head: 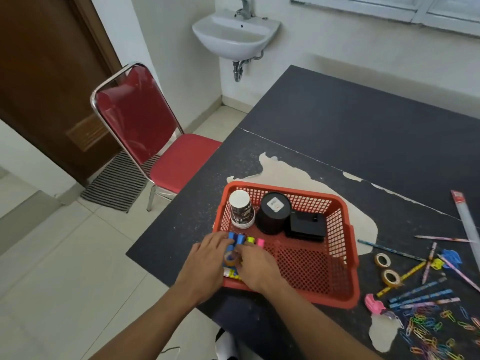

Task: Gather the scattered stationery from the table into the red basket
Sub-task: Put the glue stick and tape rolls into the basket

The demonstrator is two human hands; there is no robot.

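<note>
The left grip [205, 263] and the right grip [257, 268] meet over the near left corner of the red plastic mesh basket [348, 300], which stands on the dark, chipped tabletop [337, 120]. Between their fingertips sits a small amber roll of tape [230, 259]. The left grip's fingers lie fairly straight and touch it from the left. The right grip's fingers curl towards it, and I cannot tell whether they pinch it. Just beyond both grips, inside the basket, lie highlighters with blue [235, 239], yellow [250, 240] and pink [260, 242] caps; the left fingertips rest on the blue ones.

Well to the right of the right grip, outside the basket, a heap of coloured paper clips [428, 331] lies nearest. Farther right and beyond lie blue patterned pencils [420, 294] and two more tape rolls [391, 278], then a clear plastic ruler [467, 224].

Beyond the grips, at the basket's far end, stand a white paper cup with black print [241, 211], a black round tub [274, 214] and a black box [307, 226].

Farther left of the left grip is a red padded chair [161, 141]; farthest off is a white wall basin [236, 32].
</note>
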